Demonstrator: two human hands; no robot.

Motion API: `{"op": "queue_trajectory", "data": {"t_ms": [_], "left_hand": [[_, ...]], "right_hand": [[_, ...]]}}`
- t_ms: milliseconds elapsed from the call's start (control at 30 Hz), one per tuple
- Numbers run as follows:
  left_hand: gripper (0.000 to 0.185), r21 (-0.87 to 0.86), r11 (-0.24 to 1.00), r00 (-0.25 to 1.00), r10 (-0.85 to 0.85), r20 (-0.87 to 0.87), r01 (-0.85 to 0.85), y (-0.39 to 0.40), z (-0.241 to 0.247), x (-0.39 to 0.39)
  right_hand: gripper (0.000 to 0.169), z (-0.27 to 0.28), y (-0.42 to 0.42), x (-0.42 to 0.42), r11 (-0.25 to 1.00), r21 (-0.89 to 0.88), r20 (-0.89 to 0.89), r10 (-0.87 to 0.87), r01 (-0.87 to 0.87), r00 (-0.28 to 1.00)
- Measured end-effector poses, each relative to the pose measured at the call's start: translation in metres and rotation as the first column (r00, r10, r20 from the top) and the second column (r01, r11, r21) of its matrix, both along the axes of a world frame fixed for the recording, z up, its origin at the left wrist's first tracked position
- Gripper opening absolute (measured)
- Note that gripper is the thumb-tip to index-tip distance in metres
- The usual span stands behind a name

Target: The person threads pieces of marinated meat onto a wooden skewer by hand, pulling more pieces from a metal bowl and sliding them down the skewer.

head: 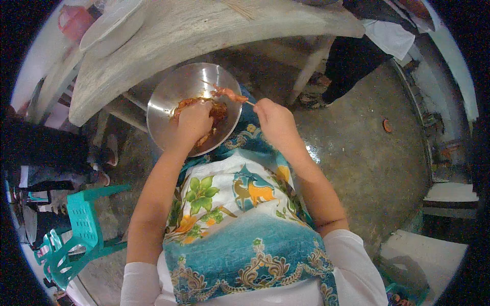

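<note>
A wide metal bowl (160, 111) rests at my lap, tilted a little in the view, with dark, sauce-coated meat pieces (219, 113) in it. My left hand (194, 119) is down inside the bowl at the meat, and its fingertips are hidden. Between the fingers of my right hand (273, 116) is the end of a thin wooden skewer (250, 103). Reddish meat (229, 93) is threaded along that skewer, which reaches over the bowl's right side, its far tip pointing up and left.
A pale, worn table (168, 42) curves across ahead, bearing thin sticks (241, 9) and a large pale basin (113, 32). Another person's dark-clothed leg (350, 69) is at upper right. A green plastic chair (84, 218) stands left. An orange-red round object (387, 125) lies on the floor.
</note>
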State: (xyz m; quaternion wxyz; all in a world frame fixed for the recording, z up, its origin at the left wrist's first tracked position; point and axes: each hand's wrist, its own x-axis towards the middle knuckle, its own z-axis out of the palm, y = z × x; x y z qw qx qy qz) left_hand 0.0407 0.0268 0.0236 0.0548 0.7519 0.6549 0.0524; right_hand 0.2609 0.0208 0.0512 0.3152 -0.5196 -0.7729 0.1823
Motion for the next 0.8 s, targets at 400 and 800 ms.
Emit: {"op": "queue_trajectory", "data": {"t_ms": [400, 800], "left_hand": [[0.026, -0.072, 0.997, 0.978, -0.044, -0.203, 0.030, 0.009, -0.003, -0.003], [0.025, 0.032, 0.999, 0.860, -0.013, 0.511, -0.005, 0.017, 0.014, -0.035]], "right_hand": [[0.017, 0.002, -0.001, 0.001, 1.000, -0.001, 0.018, -0.007, 0.007, 1.000], [0.017, -0.004, 0.000, 0.000, 1.000, 0.015, 0.008, 0.001, -0.001, 1.000]]}}
